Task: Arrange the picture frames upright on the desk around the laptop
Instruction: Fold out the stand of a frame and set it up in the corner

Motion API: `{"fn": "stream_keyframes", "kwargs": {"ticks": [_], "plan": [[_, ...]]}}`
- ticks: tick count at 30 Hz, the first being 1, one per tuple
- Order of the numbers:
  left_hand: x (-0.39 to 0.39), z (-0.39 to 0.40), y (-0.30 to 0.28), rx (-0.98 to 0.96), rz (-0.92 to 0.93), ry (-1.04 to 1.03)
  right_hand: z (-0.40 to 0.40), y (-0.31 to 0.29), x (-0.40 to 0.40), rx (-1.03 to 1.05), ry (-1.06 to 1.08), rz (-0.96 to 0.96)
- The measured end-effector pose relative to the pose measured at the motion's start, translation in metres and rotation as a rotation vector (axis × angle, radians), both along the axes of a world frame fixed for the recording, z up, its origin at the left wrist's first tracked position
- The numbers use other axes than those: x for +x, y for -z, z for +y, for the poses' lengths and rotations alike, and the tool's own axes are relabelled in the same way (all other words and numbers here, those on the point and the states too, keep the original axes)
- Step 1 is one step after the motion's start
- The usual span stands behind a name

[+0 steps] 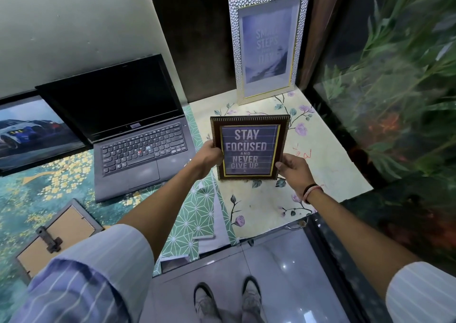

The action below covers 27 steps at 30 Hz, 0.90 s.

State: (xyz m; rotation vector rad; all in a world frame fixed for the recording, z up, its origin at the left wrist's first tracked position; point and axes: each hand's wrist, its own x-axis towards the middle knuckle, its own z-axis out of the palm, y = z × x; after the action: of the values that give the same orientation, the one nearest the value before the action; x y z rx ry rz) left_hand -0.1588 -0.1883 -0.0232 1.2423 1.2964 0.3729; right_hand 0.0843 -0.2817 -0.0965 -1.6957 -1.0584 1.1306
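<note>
Nearest the desk's front-left corner, one picture frame lies face down [58,245], its cardboard back and stand showing; from how it lies, it is still to be stood up. Further in, both hands carry the dark "Stay Focused" frame [249,147] over the floral cover of the desk [328,174], to the right of the open laptop [138,135]. The left hand [209,156] has its fingers closed on the frame's left edge, the right hand [293,168] pinches its lower right corner. The frame faces the person, roughly upright; whether its bottom edge touches the desk I cannot tell. So the step in hand looks like placing this one. The next move, I judge, calls for opening its back stand, which is hidden from here, setting it down on the right side, and letting go only when it holds steady. Beyond it, a tall silver frame [267,43] stands at the back right corner against the wall. At the back left edge, a car picture [32,132] stands beside the laptop.
</note>
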Motion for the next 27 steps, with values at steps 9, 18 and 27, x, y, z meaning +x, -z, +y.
{"fn": "stream_keyframes", "kwargs": {"ticks": [9, 18, 27], "plan": [[-0.013, -0.02, 0.029, -0.03, 0.031, -0.066, -0.006, 0.003, -0.004, -0.065, 0.011, 0.063], [-0.036, -0.042, 0.059, 0.014, 0.223, -0.093, -0.023, 0.016, -0.019, -0.289, 0.167, -0.217], [-0.115, -0.077, 0.06, -0.019, 0.219, -0.26, -0.031, 0.003, -0.133, -0.594, 0.243, -0.052]]}}
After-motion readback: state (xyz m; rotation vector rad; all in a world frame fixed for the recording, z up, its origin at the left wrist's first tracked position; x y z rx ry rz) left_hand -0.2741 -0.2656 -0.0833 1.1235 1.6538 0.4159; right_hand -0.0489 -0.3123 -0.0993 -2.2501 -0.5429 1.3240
